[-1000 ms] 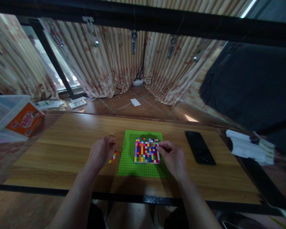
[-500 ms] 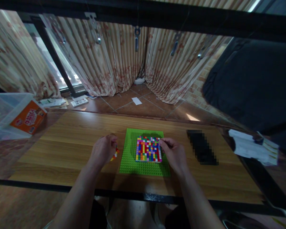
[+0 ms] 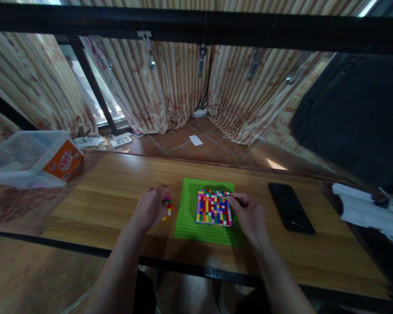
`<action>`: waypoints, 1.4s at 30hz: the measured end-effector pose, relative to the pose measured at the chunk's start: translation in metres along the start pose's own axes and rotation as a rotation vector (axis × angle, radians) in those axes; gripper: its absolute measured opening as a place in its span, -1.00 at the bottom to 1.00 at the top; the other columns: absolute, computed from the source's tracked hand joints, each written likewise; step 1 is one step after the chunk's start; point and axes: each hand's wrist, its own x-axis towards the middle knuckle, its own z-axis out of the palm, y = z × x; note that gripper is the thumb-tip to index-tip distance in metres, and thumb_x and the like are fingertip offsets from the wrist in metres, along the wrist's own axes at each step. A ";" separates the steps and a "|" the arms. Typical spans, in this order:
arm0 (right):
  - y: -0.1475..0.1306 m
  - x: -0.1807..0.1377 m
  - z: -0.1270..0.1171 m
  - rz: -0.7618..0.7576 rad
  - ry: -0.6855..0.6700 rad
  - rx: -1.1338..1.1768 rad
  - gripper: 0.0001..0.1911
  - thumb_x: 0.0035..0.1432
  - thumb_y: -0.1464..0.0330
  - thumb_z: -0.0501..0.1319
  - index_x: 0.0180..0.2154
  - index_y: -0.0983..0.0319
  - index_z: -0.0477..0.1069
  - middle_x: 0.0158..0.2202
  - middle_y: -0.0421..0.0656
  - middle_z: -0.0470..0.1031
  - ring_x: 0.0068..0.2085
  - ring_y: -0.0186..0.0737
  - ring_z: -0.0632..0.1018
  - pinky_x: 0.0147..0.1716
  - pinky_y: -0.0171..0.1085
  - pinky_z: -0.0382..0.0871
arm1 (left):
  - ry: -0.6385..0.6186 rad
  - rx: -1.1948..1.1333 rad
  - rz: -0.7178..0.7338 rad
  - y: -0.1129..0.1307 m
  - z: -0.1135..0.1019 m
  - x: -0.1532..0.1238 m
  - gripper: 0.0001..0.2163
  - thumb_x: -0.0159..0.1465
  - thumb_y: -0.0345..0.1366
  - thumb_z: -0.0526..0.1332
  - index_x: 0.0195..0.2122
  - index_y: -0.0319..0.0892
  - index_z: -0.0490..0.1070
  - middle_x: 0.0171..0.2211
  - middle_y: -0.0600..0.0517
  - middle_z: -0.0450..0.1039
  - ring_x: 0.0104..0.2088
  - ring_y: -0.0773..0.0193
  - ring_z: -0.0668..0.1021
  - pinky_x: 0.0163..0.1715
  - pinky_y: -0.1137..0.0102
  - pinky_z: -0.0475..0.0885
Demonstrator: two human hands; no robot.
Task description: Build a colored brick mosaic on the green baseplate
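A square panel of many-coloured building bricks (image 3: 212, 209) lies on a green studded baseplate (image 3: 188, 224) in front of me. My right hand (image 3: 250, 216) is at the panel's upper right corner, thumb and index finger closed together and touching its edge; anything pinched there is hidden. Left of the baseplate, my left hand (image 3: 152, 207) is curled with its fingers closed around several loose small building bricks (image 3: 169, 208). Pink, green, red, white and yellow ones show below the fingertips, and the palm hides the others.
A black phone (image 3: 290, 207) lies on the wooden table (image 3: 118, 192) to the right. A clear plastic box (image 3: 29, 161) with an orange label stands at the far left. White papers (image 3: 363, 209) are at the right end, and a black bar (image 3: 196, 30) crosses above.
The whole view has shifted, so everything sits further right. More loose bricks show under my left hand. My right hand stays at the panel's upper right corner.
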 end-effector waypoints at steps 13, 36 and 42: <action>-0.002 -0.001 -0.006 -0.013 -0.048 -0.113 -0.60 0.08 0.04 0.28 -0.29 0.24 0.61 -0.36 -0.08 0.64 -0.32 -0.10 0.59 -0.30 -0.18 0.42 | -0.075 0.194 0.089 0.001 0.001 0.001 -0.77 0.13 -0.51 0.18 -0.33 -0.09 0.58 -0.24 0.01 0.62 -0.21 0.17 0.58 -0.05 0.31 0.37; -0.020 -0.008 -0.004 -0.328 0.231 -0.131 -0.74 0.21 0.21 0.22 -0.29 0.25 0.57 -0.31 -0.07 0.60 -0.28 -0.14 0.58 -0.26 -0.17 0.46 | 0.089 -0.481 -0.052 0.034 0.020 0.005 -0.85 0.19 -0.29 0.21 -0.38 -0.18 0.57 -0.44 0.04 0.57 -0.38 0.27 0.54 -0.33 0.42 0.37; -0.031 -0.026 0.016 -0.679 -0.013 -0.162 -0.87 0.27 0.34 0.24 -0.20 0.15 0.57 -0.14 -0.10 0.55 -0.11 -0.20 0.56 -0.09 -0.17 0.47 | 0.001 -0.974 -0.138 0.059 0.030 -0.003 -0.85 0.02 -0.25 0.38 -0.43 -0.20 0.59 -0.44 0.06 0.58 -0.38 0.31 0.52 -0.27 0.43 0.40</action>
